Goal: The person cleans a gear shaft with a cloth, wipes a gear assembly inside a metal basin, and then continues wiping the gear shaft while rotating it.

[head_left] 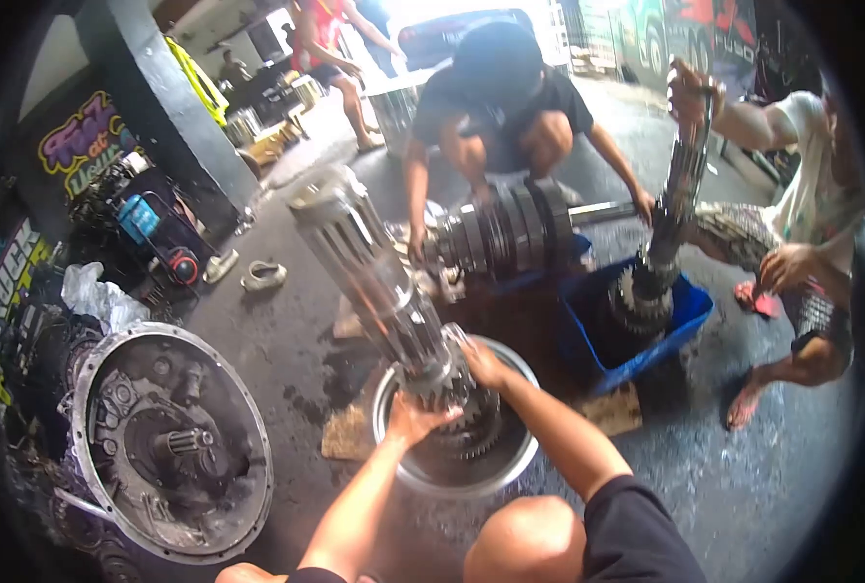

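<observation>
A tall splined transmission shaft (379,267) stands tilted to the left in front of me, with toothed gears at its lower end. That lower end sits inside a round metal basin (528,442). My left hand (419,422) is closed around the near side of the gear end, its thumb pointing right. On the far right side, my right hand (482,363) grips the same end, its fingertips partly hidden. Under the hands, a wide toothed gear (471,442) shows inside the basin.
Opposite me, a crouching person (501,92) holds a gear-laden shaft (515,228). At right, another person (807,146) grips a splined shaft (683,175) in a blue bin (637,367). A large gearbox housing (87,418) stands left. Cardboard (612,410) lies by the basin.
</observation>
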{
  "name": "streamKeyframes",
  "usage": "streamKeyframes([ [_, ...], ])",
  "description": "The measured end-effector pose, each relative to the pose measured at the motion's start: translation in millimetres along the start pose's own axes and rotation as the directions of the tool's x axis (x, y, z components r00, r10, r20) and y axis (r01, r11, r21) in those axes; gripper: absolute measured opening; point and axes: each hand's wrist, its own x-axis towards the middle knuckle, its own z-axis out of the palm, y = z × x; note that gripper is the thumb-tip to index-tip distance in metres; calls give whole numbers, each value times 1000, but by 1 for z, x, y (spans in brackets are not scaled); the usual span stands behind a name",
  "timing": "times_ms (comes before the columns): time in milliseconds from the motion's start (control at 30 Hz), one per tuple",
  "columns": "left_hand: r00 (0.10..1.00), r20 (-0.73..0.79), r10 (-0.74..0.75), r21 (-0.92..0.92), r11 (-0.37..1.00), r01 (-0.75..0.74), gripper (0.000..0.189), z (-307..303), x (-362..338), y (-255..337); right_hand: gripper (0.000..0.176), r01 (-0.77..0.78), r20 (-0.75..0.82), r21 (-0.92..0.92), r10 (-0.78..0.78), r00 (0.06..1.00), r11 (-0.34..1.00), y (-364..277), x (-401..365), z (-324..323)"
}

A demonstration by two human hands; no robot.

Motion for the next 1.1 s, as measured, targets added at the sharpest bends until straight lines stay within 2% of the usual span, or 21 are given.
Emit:
streamKeyframes([
  [67,999,-27,38,11,999,-38,85,8,0,-27,39,-489,159,60,475,866,870,-62,-16,-24],
  [133,999,15,-47,-92,995,49,93,10,1,-42,34,-319,-113,197,345,932,927,-26,-44,-2],
  [200,997,-21,-78,-151,986,74,94,12,-2,-41,31,-108,-271,54,119,955,993,-59,-69,-4],
  [233,997,-20,-81,-155,985,76,94,12,-4,-42,28,-135,-254,35,140,957,990,-63,-78,-5],
  [267,997,2,-77,-159,984,76,94,11,-5,-44,31,23,-336,-11,-26,942,1000,-67,-86,0],
  [333,997,48,-64,-162,984,71,93,10,-2,-54,40,-10,-331,-94,-22,944,996,-61,-93,7],
  [367,998,28,-58,-239,969,63,92,14,-2,-66,40,20,-318,-144,-66,946,989,-56,-91,5],
  [433,998,-64,-3,-224,975,-11,86,12,-3,-26,48,-290,-23,142,296,955,946,-61,-57,-14],
  [467,987,-155,50,-201,976,-81,80,12,-1,-4,55,-167,-65,233,187,980,958,-51,-42,-12],
  [500,995,-100,-15,-177,984,-3,72,7,0,6,55,-231,110,264,209,972,936,-45,-24,-19],
  [533,995,-34,-95,-149,985,89,64,2,-3,11,56,-146,39,166,141,989,975,-29,-16,-12],
  [600,997,-3,-78,-163,984,76,52,2,1,11,48,-81,135,-253,118,984,964,0,16,-13],
  [667,997,6,-78,-66,995,78,54,1,2,14,38,-300,215,149,265,940,942,-15,25,-11],
  [733,999,-16,48,-40,998,-49,55,3,5,-1,31,-198,97,499,172,980,844,-18,4,0],
  [800,997,11,79,-91,993,-77,55,3,2,0,30,-209,-81,319,246,966,925,-29,-31,-7],
  [867,1000,21,-13,-246,969,18,55,3,3,7,28,-63,-266,70,80,961,996,-57,-58,-16],
  [900,997,58,-49,-256,965,63,55,3,1,-1,28,-179,-312,64,190,931,982,-67,-70,-17],
  [933,996,69,-49,-261,963,65,55,1,1,-15,25,-128,-393,92,154,906,987,-72,-76,-19],
  [1000,995,43,89,-85,993,-85,53,3,1,-31,23,-384,-391,99,391,833,918,-83,-75,-36],
  [1033,992,23,121,-65,991,-119,51,6,0,-27,24,-329,-495,147,358,792,933,-66,-69,-33],
  [1100,995,43,95,-83,992,-91,51,5,0,-20,31,-164,-598,-43,106,794,986,-30,-60,-23],
])
